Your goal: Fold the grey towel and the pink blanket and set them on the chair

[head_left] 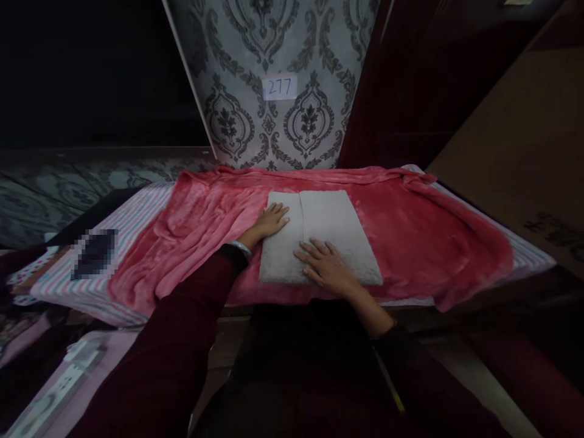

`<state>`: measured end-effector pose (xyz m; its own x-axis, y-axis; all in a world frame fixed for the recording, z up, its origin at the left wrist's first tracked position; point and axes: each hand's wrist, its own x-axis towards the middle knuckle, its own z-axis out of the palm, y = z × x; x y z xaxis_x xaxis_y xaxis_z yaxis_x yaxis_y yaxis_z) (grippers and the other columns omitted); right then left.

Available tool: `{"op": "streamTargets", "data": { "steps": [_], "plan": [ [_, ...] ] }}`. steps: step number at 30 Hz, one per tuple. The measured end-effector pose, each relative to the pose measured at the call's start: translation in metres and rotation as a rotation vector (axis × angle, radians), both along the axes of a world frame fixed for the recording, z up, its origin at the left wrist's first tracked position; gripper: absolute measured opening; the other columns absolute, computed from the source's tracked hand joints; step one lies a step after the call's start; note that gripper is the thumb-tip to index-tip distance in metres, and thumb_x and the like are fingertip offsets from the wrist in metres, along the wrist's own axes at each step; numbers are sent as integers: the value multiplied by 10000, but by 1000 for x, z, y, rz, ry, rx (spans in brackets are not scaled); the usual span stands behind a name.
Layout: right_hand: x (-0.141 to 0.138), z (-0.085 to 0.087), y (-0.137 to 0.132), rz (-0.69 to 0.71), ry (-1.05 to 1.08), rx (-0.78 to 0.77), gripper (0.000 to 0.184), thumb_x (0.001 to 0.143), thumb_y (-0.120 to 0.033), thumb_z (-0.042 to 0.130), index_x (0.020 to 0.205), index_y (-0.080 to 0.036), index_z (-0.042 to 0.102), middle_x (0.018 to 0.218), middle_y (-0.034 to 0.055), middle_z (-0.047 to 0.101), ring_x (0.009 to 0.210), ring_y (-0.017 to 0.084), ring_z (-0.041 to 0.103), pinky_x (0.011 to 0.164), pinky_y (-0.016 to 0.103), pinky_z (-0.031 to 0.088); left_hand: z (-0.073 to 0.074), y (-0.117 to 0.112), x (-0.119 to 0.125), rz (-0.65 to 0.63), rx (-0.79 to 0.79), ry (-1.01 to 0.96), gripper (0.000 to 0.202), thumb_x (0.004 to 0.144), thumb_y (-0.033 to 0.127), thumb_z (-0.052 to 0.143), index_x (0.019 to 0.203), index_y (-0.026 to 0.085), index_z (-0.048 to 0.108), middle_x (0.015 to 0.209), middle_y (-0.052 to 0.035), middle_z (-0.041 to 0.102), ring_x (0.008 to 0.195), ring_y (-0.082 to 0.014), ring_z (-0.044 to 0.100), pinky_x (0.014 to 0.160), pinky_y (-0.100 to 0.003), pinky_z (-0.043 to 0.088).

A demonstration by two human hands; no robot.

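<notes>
A folded white towel [335, 228] lies on a pink fleece blanket [410, 225] spread over a bed. My left hand [270, 221] rests flat at the towel's left edge, fingers stretched out and touching it. My right hand [325, 263] lies flat on the towel's near part, fingers spread, pressing down on the cloth. Both arms wear dark red sleeves, and a silver bangle [240, 248] shows on the left wrist. Neither hand holds anything.
A striped pink and white sheet [132, 219] shows under the blanket at the left. A patterned grey wall panel with a paper label "277" [279, 87] stands behind the bed. A brown cardboard surface [524, 146] lies at the right. A white power strip [68, 377] sits at lower left.
</notes>
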<state>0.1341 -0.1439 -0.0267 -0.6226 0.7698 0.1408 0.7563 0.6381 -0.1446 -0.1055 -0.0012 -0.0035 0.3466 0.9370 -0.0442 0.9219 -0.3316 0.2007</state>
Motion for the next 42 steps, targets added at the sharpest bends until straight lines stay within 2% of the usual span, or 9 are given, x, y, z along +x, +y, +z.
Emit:
{"op": "streamTargets", "data": {
  "steps": [4,10,13,15,20,29,34,42],
  "plan": [
    [0,4,0,-1,4,-29,530,1077,-397,400,1598,-308,441,1692,27,355,1589,288,246,1261,589,223,-1,-35,-4,-52,-25,20,662,1042,520,381,1647,261,308,1757,-63,186,1624,-323,119,1290,-583,175],
    [26,-2,-18,-3,112,-55,643,1053,-449,467,1648,-243,338,1718,70,296,1586,257,260,1286,519,199,-16,-102,-22,-167,1,-86,653,1044,554,375,1616,239,385,1758,-58,189,1629,-284,106,1312,-485,170],
    [45,-10,-31,-39,141,-45,609,1038,-389,499,1621,-244,396,1704,68,333,1585,261,262,1286,529,191,-29,-130,-28,-127,70,-159,635,1055,534,351,1600,214,413,1743,-72,243,1625,-279,132,1314,-485,178],
    [52,-15,-35,-63,163,-34,575,1028,-328,501,1595,-256,442,1694,56,356,1583,264,270,1279,546,209,-37,-141,-30,-95,120,-210,633,1046,543,371,1582,213,442,1728,-83,286,1615,-289,180,1308,-505,206],
    [53,-24,-33,-86,245,31,564,990,-296,554,1551,-282,508,1642,70,446,1544,292,358,1241,588,291,-49,-149,-34,-105,212,-340,668,964,612,527,1515,235,533,1691,-111,362,1559,-339,329,1268,-582,289],
    [46,-29,-33,-131,317,95,545,955,-262,588,1500,-263,570,1587,76,519,1506,293,424,1219,595,330,-56,-154,-25,-46,308,-341,567,946,532,588,1438,252,616,1631,-75,471,1532,-371,368,1225,-606,359],
    [41,-29,-33,-155,336,120,515,946,-254,596,1459,-300,612,1549,68,562,1484,298,457,1203,617,343,-56,-155,-21,-13,332,-321,529,942,484,599,1424,269,630,1622,-52,485,1518,-359,392,1224,-590,370],
    [19,-40,-33,-201,352,240,449,968,-189,563,1402,-251,660,1497,113,609,1453,306,495,1193,609,375,-52,-155,-18,7,312,-314,530,934,472,591,1417,261,639,1617,-48,492,1515,-355,396,1233,-579,363]
  ]
}}
